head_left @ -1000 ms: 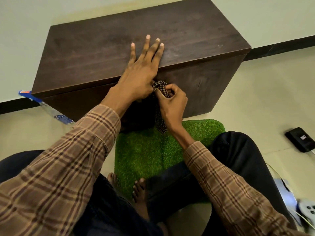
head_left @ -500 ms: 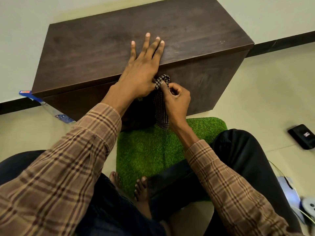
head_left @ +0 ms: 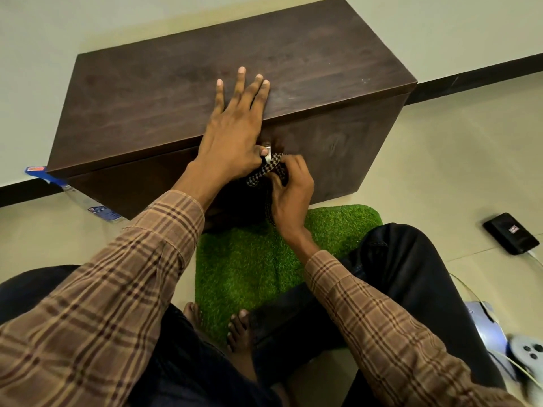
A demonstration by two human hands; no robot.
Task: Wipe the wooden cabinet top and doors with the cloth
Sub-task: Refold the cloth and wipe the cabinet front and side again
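I see right hand [head_left: 289, 186] clutching the cloth [head_left: 266, 169] against the near door, cabinet [head_left: 205, 92] top just above it, left hand [head_left: 235, 127] flat there.

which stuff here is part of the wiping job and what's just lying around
In the job:
dark brown wooden cabinet
black-and-white checked cloth
left hand
right hand

Lying about:
green artificial-grass mat
black rectangular device
grey game controller
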